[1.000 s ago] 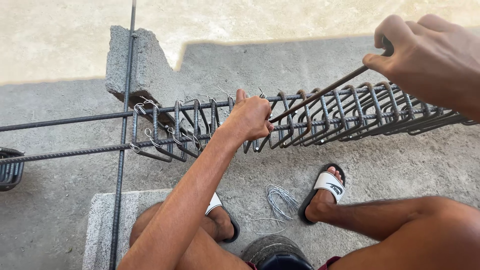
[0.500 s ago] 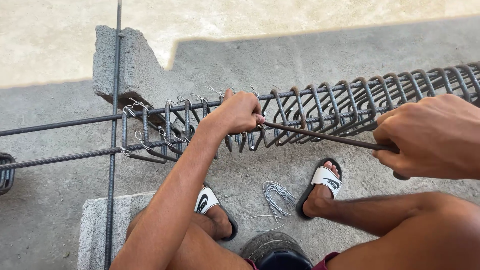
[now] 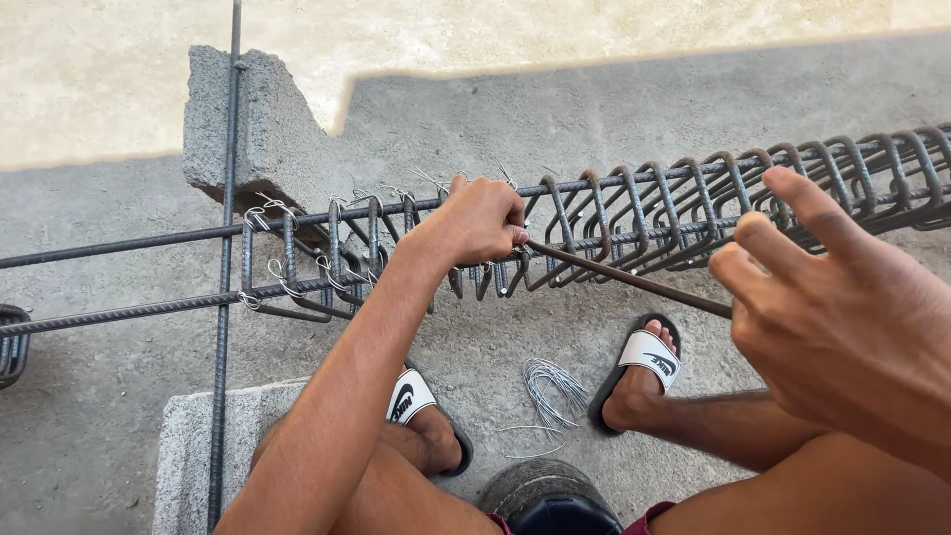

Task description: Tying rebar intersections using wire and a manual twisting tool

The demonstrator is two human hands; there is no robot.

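A long rebar cage (image 3: pixel 634 213) of ribbed bars and several closely packed stirrups lies across the view, one end resting on a broken concrete block (image 3: pixel 267 129). My left hand (image 3: pixel 475 218) is closed in a fist on a stirrup at the cage's top bar, with thin tie wire ends sticking up beside it. A thin metal rod (image 3: pixel 624 277) runs from my left thumb down to my right hand (image 3: pixel 842 317). My right hand holds the rod's end low in the palm while its index and middle fingers are spread upward.
A bundle of cut tie wires (image 3: pixel 550 386) lies on the concrete ground between my sandalled feet (image 3: pixel 649 357) (image 3: pixel 408 396). A single upright bar (image 3: pixel 226 297) crosses the cage at left. A flat concrete block (image 3: pixel 198 446) lies under my left leg. More stirrups (image 3: pixel 10 347) show at the left edge.
My right hand has swung from the upper right down to the lower right, carrying the rod with it, and its fingers have spread. My left hand has stayed on the cage.
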